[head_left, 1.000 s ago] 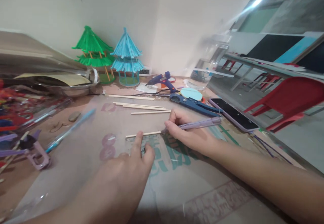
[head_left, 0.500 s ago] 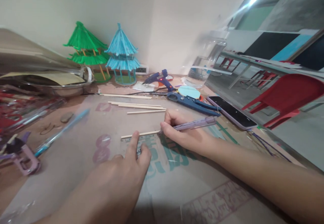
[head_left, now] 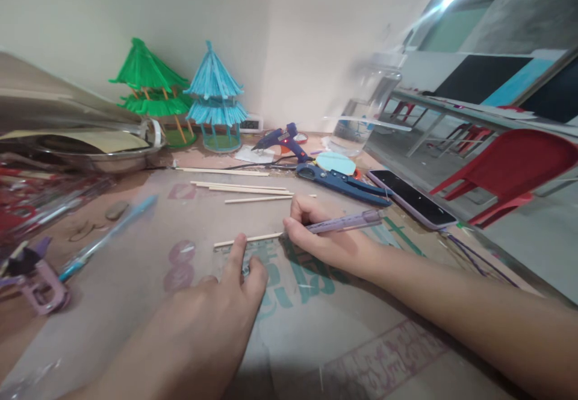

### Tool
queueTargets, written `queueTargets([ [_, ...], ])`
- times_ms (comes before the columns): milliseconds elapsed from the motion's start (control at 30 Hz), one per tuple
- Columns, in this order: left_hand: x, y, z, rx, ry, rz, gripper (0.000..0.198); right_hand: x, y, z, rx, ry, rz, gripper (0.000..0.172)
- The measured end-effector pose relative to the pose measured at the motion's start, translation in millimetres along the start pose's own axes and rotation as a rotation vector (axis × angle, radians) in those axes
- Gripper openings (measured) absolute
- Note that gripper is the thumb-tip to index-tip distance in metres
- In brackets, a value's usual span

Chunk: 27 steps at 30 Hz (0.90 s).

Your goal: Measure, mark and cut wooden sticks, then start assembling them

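A thin wooden stick point(head_left: 259, 238) lies across the cardboard-covered table with a clear ruler point(head_left: 266, 254) along its near side. My left hand point(head_left: 212, 309) presses down on the ruler with index finger and thumb, the finger stretched to the stick. My right hand point(head_left: 323, 234) grips a purple pen point(head_left: 345, 224), its tip touching the stick's right end.
Several more sticks point(head_left: 246, 190) lie behind. Blue cutters point(head_left: 341, 183), a glue gun point(head_left: 282, 140) and a phone point(head_left: 413, 198) sit to the right, green point(head_left: 151, 90) and blue point(head_left: 215, 99) stick pavilions at the back. A blue pen point(head_left: 108, 237), purple tool point(head_left: 38, 279) and metal bowl point(head_left: 97, 153) are left.
The view has shifted slightly, so everything sits a little further left in frame. Both hands stay on the ruler and the stick, with the pen tip at the stick's end.
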<state>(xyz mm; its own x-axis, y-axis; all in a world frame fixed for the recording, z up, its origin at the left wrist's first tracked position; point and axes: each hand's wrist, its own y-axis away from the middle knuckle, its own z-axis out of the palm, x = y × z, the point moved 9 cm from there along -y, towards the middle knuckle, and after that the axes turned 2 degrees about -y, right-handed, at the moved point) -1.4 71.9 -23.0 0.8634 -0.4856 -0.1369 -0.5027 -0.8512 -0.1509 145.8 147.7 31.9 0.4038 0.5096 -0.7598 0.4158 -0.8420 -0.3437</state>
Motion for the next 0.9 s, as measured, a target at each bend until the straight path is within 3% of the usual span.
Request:
queueTargets([
  [900,-0.3,-4.2,6.6,-0.032,-0.084,-0.020,0.057,1.5,0.3,-0.8,0.001,-0.009,0.045,0.024],
])
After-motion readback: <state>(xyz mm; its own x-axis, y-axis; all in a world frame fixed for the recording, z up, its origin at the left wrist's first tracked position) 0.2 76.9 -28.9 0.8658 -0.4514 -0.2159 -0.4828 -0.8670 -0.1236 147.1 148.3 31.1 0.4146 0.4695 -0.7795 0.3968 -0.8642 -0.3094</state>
